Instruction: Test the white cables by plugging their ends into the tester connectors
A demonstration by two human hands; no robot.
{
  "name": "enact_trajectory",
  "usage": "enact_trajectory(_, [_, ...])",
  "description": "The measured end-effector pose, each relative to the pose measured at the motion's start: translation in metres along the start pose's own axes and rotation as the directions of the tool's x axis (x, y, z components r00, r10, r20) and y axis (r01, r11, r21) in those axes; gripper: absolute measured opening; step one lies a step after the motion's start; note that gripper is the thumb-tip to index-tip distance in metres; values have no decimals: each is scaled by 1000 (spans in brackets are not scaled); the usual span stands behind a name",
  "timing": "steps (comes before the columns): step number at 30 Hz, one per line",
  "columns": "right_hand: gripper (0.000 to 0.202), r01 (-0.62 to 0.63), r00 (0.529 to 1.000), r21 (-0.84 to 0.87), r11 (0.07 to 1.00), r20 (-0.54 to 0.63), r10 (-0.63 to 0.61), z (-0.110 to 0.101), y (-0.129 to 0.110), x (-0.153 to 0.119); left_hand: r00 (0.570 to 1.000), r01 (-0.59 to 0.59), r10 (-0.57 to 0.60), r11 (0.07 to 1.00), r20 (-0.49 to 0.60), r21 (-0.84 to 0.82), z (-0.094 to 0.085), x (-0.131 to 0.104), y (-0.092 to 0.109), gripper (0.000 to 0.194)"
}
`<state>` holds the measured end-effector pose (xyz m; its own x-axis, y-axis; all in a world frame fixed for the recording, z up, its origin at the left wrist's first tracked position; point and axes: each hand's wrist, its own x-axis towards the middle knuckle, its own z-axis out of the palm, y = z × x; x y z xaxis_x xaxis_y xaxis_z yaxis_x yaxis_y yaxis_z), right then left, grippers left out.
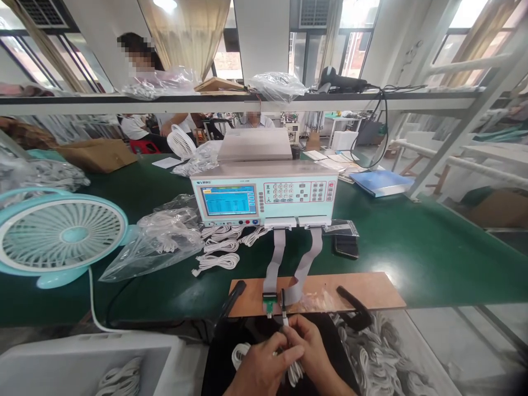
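Note:
My left hand (264, 366) and my right hand (311, 346) meet just below the table's front edge, both closed on a white coiled cable (295, 375). The cable's bundle hangs down between my palms. A white plug end (285, 320) points up from my fingers to the black connector (283, 298) of one grey ribbon cable (303, 269); whether it is seated there I cannot tell. Left of it, a small green circuit board (269, 306) ends the other ribbon cable (275, 256). Both ribbons run down from a tester (264, 192) with a lit blue screen. My fingers hide part of the cable.
A wooden board (322, 291) lies along the table edge. Coiled white cables (218, 261) lie left of the ribbons. A turquoise fan (61, 236) stands left, a phone (346, 246) right. Bins of cables (383, 352) flank my lap. A shelf (231, 103) crosses above; people sit beyond.

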<state>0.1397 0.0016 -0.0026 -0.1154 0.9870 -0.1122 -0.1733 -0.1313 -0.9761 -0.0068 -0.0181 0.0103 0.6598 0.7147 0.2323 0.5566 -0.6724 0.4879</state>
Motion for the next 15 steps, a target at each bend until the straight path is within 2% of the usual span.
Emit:
enact_trajectory(2, [28, 5, 1000, 14, 1000, -3, -5, 1, 2, 0, 999, -25, 24, 999, 38, 21, -6, 1, -1, 45])
enact_trajectory(5, [29, 13, 1000, 8, 1000, -28, -13, 2, 5, 0, 999, -20, 22, 998, 30, -54, -16, 3, -1, 38])
enact_trajectory(8, [30, 5, 999, 5, 1000, -37, -5, 2, 2, 0, 995, 93, -100, 973, -27, -210, -20, 2, 2, 23])
enact_trajectory(10, [31, -34, 999, 41, 999, -27, 35, 3, -1, 0, 963, 224, -260, 912, -63, -343, -20, 1, 5, 11])
enact_trajectory(12, [31, -86, 996, 101, 991, -16, 88, 5, -4, 0, 901, 344, -427, 806, -71, -483, -18, 1, 9, 12])
enact_trajectory(14, [32, -136, 990, 170, 976, -21, 142, 6, -4, 1, 843, 403, -536, 681, -40, -611, -16, 3, 10, 17])
enact_trajectory(15, [32, -160, 985, 204, 966, -28, 169, 7, -4, 2, 828, 410, -561, 630, -21, -659, -15, 4, 11, 20])
